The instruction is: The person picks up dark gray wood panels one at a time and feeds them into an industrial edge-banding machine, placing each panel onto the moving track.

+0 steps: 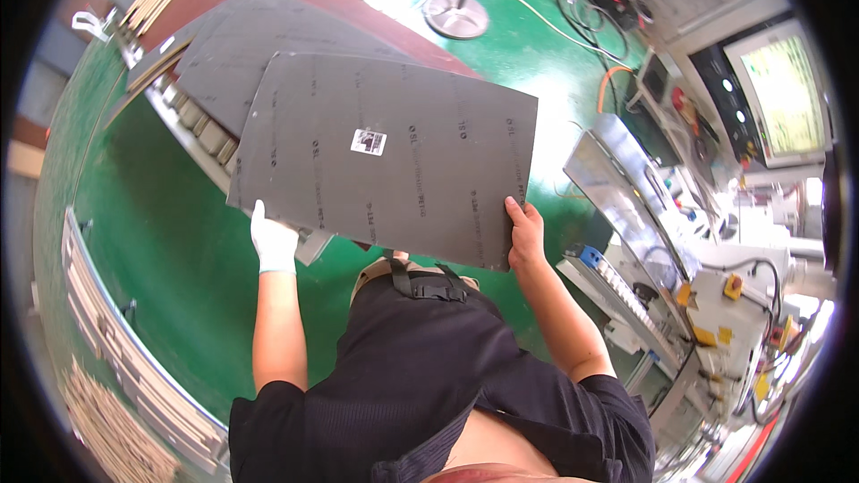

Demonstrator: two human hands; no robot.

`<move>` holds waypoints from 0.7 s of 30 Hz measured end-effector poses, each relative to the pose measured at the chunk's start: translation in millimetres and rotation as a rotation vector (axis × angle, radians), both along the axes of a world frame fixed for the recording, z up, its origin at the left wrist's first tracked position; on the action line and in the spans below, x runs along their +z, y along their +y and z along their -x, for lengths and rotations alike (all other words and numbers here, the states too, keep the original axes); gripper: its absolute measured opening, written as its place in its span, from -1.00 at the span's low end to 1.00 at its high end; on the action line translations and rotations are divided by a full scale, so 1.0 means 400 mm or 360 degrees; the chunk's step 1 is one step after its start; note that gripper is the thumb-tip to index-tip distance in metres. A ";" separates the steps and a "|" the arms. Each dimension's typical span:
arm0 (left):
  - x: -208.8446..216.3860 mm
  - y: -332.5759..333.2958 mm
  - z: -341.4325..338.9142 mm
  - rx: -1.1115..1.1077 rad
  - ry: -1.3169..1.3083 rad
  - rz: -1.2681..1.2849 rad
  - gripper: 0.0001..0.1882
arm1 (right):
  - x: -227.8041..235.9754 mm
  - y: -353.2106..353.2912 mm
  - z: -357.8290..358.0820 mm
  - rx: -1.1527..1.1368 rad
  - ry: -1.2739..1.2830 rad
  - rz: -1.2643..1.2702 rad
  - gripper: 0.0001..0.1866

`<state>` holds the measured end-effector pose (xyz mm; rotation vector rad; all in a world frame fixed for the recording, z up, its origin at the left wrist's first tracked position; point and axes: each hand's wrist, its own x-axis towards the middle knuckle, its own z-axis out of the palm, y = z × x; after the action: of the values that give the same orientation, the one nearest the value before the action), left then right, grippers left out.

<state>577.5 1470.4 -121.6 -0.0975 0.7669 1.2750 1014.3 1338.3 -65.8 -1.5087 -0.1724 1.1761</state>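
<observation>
A large dark grey panel (385, 188) with printed lettering and a small white label (368, 142) is held up in front of me by both hands. My left hand (273, 240), in a white glove, grips its near left corner, thumb on top and the other fingers hidden beneath. At the near right corner my bare right hand (525, 234) is closed on the edge, its thumb on the upper face. Behind and partly under the held panel, more grey panels (259, 36) lie fanned out on a reddish-brown board (403, 40).
A roller conveyor (201, 130) runs under the panels on the left. To the right stands a machine with a screen (784, 94) and a rail (626, 300). A round-based stand (456, 16) and a hose are ahead; bundled strips (116, 425) lie lower left.
</observation>
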 end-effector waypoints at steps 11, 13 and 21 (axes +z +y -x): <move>0.027 -0.058 -0.419 -0.1134 -0.0164 -0.0156 -0.53 | -0.075 -0.624 -0.147 -0.1277 -0.0383 -0.0132 -0.62; 0.064 -0.020 -0.519 -0.1434 0.0007 -0.0444 -0.49 | -0.082 -0.707 -0.063 -0.1433 -0.0524 -0.0005 -0.52; 0.041 -0.053 -1.022 -0.2629 -0.0001 -0.0947 -0.53 | -0.150 -0.861 0.306 -0.2677 -0.0465 0.0031 -0.70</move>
<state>986.4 1449.3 -105.2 0.8599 0.2145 -0.1453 891.9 993.8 -125.6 -1.2032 0.7913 -0.3917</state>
